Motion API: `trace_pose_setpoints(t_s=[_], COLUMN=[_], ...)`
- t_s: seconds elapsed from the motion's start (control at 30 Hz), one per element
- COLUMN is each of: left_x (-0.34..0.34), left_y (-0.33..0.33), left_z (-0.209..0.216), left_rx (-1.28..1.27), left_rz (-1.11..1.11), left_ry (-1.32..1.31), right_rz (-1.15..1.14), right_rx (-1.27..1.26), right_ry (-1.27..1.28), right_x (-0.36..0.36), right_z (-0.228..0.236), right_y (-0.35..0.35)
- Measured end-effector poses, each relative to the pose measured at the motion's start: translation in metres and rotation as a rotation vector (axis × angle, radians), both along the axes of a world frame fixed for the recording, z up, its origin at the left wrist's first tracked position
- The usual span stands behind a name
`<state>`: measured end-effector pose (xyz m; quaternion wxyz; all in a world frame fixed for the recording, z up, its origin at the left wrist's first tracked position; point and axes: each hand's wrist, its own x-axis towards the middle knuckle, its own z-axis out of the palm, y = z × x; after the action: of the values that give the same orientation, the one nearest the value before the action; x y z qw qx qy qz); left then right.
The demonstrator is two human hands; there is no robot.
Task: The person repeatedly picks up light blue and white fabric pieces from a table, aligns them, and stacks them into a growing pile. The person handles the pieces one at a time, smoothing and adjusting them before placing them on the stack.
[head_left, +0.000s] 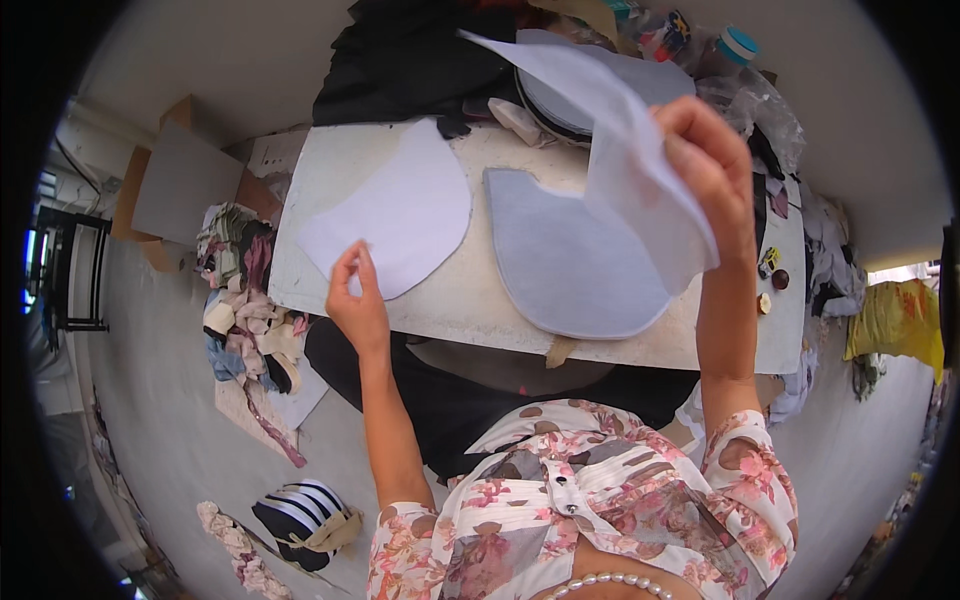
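My right hand (705, 170) is closed on a thin white curved sheet (640, 150), raised and bent above the table. Below it lies a grey-blue curved piece (570, 265) with a notch in its top edge; the raised sheet hides part of its right side. To the left, a white curved piece (410, 220) rests flat on the tabletop. Over this piece's lower edge is my left hand (358, 305), thumb and fingertips pinched together. Whether anything is between those fingers cannot be made out.
The white table (455, 300) bears black cloth (410, 65) at the far left and a stack of grey pieces (660, 78) at the back. Plastic bags and a blue-lidded jar (737, 46) are at far right. Cloth scraps (250, 340) and a cardboard box (185, 190) stand left.
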<state>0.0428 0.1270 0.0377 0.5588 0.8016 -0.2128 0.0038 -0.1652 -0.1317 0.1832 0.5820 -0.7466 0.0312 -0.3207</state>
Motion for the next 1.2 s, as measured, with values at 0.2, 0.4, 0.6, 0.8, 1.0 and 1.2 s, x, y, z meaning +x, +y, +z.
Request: trace_pose_setpoints(t_s=[0.2,0.4,0.6,0.8,1.0,1.2], left_x=[-0.062,-0.064,0.012,0.115,0.135,0.077], left_y=[-0.012,-0.025,-0.022,0.037,0.081,0.029], left_z=[0.023,0.036,0.011,-0.055,-0.085,0.006], left_rx=[-0.550,-0.452,-0.405,-0.377,-0.126,0.138], left_rz=[-0.857,-0.712,-0.347,0.067,0.336,0.546], left_ry=[0.851,0.754,0.507,0.250,0.234,-0.563], right_rz=[0.034,0.046,-0.069,-0.617,-0.644,-0.628], right_rx=[-0.670,-0.849,-0.813,-0.484,-0.700,-0.772], right_ry=[0.070,0.150,0.088,0.251,0.487,0.478], right_x=[0.012,0.023,0.038,0.064,0.106,0.104], right_z=[-0.059,-0.106,-0.088,-0.101,-0.121,-0.131], right_y=[0.068,0.091,0.078,-0.057,-0.109,-0.120])
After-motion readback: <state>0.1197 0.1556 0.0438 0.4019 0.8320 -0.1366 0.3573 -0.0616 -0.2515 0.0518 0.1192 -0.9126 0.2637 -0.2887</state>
